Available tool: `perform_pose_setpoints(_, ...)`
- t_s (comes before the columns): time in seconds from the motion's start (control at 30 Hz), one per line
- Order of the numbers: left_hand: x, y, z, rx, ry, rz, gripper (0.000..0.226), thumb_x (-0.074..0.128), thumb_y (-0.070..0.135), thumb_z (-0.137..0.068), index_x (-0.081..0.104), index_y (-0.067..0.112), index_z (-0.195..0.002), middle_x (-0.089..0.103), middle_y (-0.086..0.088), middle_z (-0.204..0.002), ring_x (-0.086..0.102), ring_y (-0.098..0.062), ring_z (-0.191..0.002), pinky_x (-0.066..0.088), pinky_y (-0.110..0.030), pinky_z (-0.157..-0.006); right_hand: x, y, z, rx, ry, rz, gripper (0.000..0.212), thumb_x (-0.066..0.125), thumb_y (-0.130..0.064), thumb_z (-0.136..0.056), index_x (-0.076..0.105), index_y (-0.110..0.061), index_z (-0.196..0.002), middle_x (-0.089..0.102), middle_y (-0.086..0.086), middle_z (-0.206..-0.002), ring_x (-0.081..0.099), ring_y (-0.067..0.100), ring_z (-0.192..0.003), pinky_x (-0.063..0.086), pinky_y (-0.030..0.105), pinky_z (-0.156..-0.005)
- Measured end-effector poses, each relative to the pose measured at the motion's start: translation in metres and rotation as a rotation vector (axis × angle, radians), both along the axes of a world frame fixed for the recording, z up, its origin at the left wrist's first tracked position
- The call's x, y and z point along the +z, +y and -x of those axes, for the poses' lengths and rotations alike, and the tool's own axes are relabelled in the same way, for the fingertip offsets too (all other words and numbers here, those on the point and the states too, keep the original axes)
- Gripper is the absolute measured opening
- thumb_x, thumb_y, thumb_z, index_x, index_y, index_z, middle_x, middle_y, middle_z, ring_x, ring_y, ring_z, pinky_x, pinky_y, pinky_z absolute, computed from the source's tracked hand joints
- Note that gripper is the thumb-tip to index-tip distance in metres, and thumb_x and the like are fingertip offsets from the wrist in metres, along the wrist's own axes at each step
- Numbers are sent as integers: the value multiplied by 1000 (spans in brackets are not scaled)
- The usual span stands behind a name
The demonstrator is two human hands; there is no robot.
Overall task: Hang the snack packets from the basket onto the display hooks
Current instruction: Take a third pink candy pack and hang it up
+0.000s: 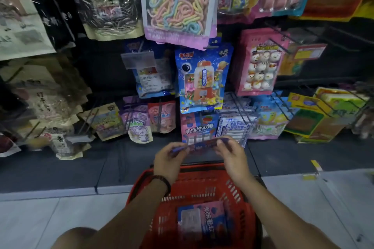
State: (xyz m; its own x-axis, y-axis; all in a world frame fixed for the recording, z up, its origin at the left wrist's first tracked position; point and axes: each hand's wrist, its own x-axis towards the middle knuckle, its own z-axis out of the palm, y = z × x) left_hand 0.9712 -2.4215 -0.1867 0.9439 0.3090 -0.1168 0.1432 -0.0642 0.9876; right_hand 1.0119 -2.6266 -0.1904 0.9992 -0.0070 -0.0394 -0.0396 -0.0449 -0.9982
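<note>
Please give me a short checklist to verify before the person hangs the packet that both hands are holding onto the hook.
1. Both hands grip the packet: ok, left hand and right hand pinch its two ends.
2. Hang hole visible: cannot tell, the packet is edge-on and blurred.
3. Matching packets found: ok, the pink-and-blue packets on the rack hang just above the hands.
4. Room on that hook: cannot tell.
5. Red basket has more stock: ok, one packet in the basket lies inside.

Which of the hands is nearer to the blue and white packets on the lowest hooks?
Right. The right hand is just below the blue and white packets; the left hand is farther left of them.
</note>
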Motion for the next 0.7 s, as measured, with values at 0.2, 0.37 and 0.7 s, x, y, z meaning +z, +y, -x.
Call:
perform_pose_setpoints(0.2, -46, -4, -43, -4, 45, 61, 11, 68, 21, -101, 77, 28, -99, 77, -1, -109, 72, -20, -104, 54, -40, -95, -56, 1, -50, 17, 125, -87, 21, 59, -28, -107, 72, -17, -118, 74, 12, -123, 73, 27, -116, 57, 40, -104)
perform_pose_setpoints(0.37, -74, -5, -76, -49, 164, 61, 26, 53, 41, -107, 75, 53, -97, 77, 18, -111, 72, -21, -111, 57, -50, -98, -74, 1, -83, 7, 181, -62, 28, 64, -42, -100, 74, -21, -116, 76, 6, -109, 74, 30, -107, 61, 43, -94)
perform_pose_setpoints(0.7, -90, -11, -110, -5, 170, 176, 24, 54, 44, -106, 77, 43, -100, 76, 5, -123, 72, -31, -116, 62, -51, -93, -81, -5, -116, 3, 138, 54, 31, 65, -68, -92, 78, -40, -99, 79, -2, -98, 76, 24, -92, 59, 59, -95)
